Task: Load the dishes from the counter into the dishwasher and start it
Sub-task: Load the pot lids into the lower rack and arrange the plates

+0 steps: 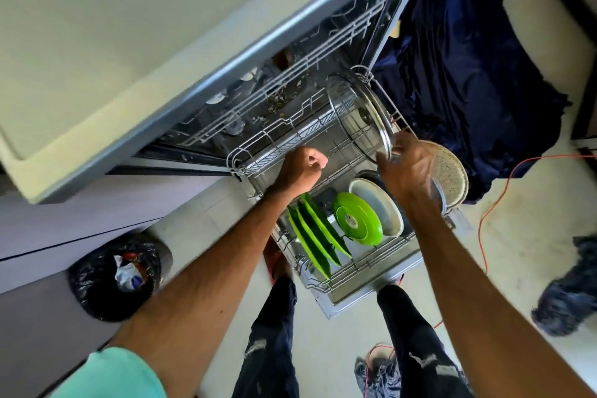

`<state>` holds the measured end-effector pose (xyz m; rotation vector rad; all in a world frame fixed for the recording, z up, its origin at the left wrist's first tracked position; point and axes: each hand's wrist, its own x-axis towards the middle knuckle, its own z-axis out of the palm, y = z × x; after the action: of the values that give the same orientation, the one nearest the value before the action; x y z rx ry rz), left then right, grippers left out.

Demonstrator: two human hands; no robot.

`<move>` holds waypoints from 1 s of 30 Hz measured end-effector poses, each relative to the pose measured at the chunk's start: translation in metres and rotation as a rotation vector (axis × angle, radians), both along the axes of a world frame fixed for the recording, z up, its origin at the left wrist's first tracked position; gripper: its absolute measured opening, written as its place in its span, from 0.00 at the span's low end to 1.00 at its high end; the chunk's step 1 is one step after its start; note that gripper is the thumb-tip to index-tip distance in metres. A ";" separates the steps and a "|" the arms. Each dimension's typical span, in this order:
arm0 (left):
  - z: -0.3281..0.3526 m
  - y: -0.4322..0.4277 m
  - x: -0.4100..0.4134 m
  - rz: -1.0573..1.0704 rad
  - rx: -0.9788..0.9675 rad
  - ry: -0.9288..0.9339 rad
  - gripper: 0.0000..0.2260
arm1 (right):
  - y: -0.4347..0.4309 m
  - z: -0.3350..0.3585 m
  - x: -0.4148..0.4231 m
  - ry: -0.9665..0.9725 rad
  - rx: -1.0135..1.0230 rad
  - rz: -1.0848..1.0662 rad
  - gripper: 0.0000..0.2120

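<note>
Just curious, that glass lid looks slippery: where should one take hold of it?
Pinch the metal rim at its lower near edge, coming from the right, where the right hand meets it. The glass lid stands on edge in the rack, leaving that rim free.

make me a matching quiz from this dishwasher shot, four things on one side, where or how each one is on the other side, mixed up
Things
1. glass lid
2. green plates
3. left hand
4. black bin bag

States
A. curled in a fist, holding nothing
B. on the floor, left of the open dishwasher
C. side by side in a row at the near end of the lower rack
D. pinched at its rim by the right hand

Pairs: 1-D, 2-C, 3-A, 4-B
</note>
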<state>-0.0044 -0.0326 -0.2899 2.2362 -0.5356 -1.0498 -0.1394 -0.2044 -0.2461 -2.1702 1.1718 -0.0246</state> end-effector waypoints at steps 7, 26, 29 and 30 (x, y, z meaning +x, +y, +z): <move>0.122 0.075 -0.020 0.063 0.041 0.089 0.12 | 0.112 0.105 -0.018 0.041 0.137 -0.016 0.12; 0.322 0.400 -0.196 0.632 0.030 -0.124 0.08 | 0.378 0.287 -0.085 -0.033 0.297 0.624 0.07; 0.340 0.428 -0.227 0.692 -0.019 -0.138 0.08 | 0.405 0.304 -0.089 -0.073 0.333 0.656 0.08; 0.349 0.436 -0.234 0.708 -0.030 -0.143 0.08 | 0.415 0.308 -0.089 -0.092 0.362 0.668 0.08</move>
<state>-0.2381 0.4037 0.0594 2.2126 0.1908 -0.5110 -0.2280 0.2104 0.0621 -2.0948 0.3222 0.3449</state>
